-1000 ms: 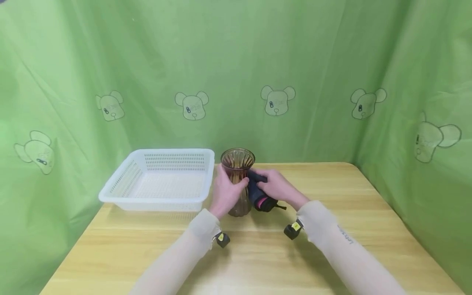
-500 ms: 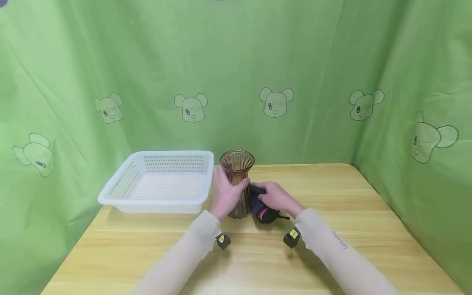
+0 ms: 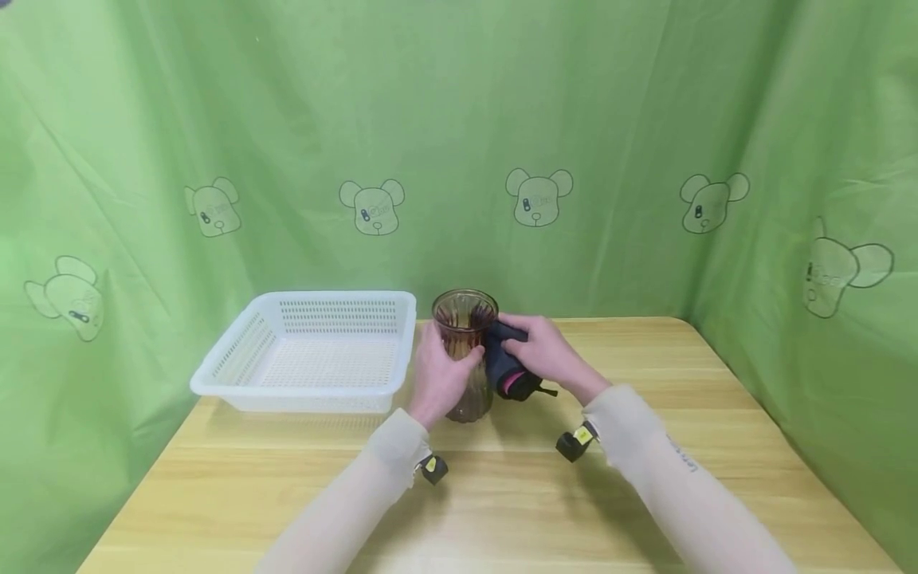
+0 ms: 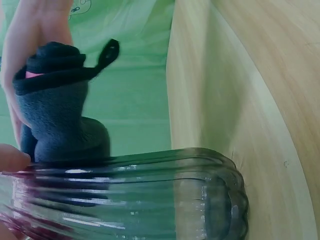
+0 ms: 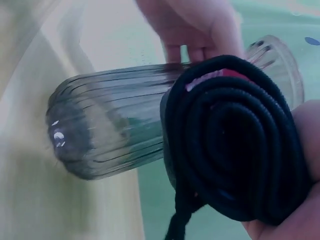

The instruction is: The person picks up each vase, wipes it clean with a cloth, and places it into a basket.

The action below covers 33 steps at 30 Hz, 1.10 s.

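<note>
A ribbed glass vase (image 3: 470, 395), tinted brown, stands upright on the wooden table. My left hand (image 3: 437, 376) grips it round its upper body, thumb toward me. On its right side, my right hand (image 3: 547, 351) holds a rolled dark cloth (image 3: 504, 368) against the glass. The right wrist view shows the coiled end of the cloth (image 5: 230, 145), with a pink label and a hanging loop. Seen from the left wrist, the cloth (image 4: 55, 112) touches the vase wall (image 4: 145, 195) near the upper part. The far fingers of both hands are partly hidden.
A white plastic basket (image 3: 294, 391) with slotted walls stands left of the vase, close to my left hand. Green curtains (image 3: 459, 104) with mouse-like drawings hang behind and at both sides of the table (image 3: 495, 510).
My right hand slid the cloth down the vase's side, then back up toward the rim, a little above where it was at first. The left hand keeps its grip; the vase has barely shifted.
</note>
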{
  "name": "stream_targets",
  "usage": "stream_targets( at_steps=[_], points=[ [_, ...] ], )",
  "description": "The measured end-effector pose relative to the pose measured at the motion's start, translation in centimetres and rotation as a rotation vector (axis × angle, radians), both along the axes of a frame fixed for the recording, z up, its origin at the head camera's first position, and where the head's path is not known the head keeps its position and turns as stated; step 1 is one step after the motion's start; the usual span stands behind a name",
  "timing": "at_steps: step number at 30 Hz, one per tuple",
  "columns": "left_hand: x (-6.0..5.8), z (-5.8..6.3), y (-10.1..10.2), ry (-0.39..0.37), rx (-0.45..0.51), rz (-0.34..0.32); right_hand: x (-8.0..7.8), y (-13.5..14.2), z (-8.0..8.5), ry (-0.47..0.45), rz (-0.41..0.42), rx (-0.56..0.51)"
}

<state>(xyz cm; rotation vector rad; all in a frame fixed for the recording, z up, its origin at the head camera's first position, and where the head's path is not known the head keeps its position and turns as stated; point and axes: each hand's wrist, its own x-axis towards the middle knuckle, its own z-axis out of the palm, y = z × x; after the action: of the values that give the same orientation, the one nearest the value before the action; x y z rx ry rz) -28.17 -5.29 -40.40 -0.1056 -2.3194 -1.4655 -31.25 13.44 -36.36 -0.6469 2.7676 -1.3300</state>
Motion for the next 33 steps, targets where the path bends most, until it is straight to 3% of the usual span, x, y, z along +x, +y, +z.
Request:
stream_targets(
  at_steps=[5,12,16,21,26,30,33],
  points=[
    [-0.1,0.0,-0.1,-0.006,0.027,-0.009,-0.2,-0.4,-2.4,0.042,0.041,0.074],
    [0.0,-0.2,-0.2,-0.021,0.045,-0.021,-0.4,-0.6,-5.9,-0.045,0.058,0.207],
    [0.0,-0.5,-0.1,-0.015,0.042,-0.017,-0.4,-0.5,-6.6,-0.048,0.05,0.242],
    [0.0,-0.6,0.0,-0.013,0.03,-0.009,-0.1,-0.3,-5.4,-0.061,0.038,0.179],
    [-0.1,-0.3,-0.1,-0.018,0.017,-0.017,0.3,0.0,-2.2,-0.021,0.047,0.117],
    [0.0,-0.1,-0.1,-0.021,0.002,-0.039,0.3,0.1,0.3,0.027,0.0,0.048],
    [0.1,0.0,0.0,-0.025,0.007,-0.055,0.1,0.0,0.6,0.067,-0.015,0.039]
  ],
)
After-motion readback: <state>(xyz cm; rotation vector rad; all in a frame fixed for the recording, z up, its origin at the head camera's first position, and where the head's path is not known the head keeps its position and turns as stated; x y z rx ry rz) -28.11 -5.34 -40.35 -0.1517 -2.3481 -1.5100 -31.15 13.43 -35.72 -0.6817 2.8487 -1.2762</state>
